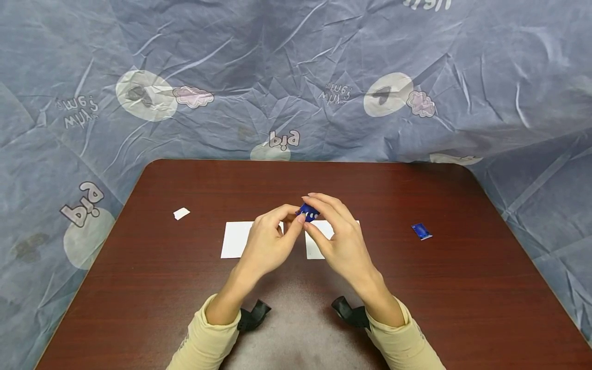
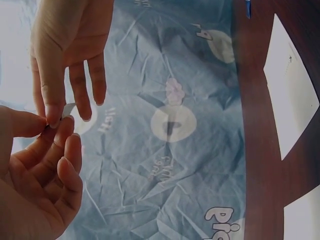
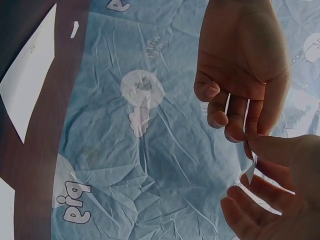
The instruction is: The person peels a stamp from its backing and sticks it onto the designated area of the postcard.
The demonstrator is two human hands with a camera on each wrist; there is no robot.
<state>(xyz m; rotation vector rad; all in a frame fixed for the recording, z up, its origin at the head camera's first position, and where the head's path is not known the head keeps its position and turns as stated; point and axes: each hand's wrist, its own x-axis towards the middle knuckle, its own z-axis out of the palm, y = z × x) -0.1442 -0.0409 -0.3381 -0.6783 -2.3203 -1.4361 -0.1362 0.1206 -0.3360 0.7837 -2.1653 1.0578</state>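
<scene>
Both hands hold a small blue sachet (image 1: 308,211) with pale marks on its face, raised above the middle of the table. My left hand (image 1: 267,240) pinches its left side between thumb and fingers. On the other side, my right hand (image 1: 344,241) grips it with thumb and fingertips. In the left wrist view a pale bit of the sachet (image 2: 67,110) shows between the fingers. The right wrist view shows its thin edge (image 3: 252,170); the fingers cover most of the rest.
Two white sheets, a left one (image 1: 235,240) and a right one (image 1: 315,247), lie on the brown table (image 1: 296,185) below the hands. A small white piece (image 1: 182,213) lies at the left, another blue sachet (image 1: 422,231) at the right. A patterned cloth (image 1: 259,77) hangs behind.
</scene>
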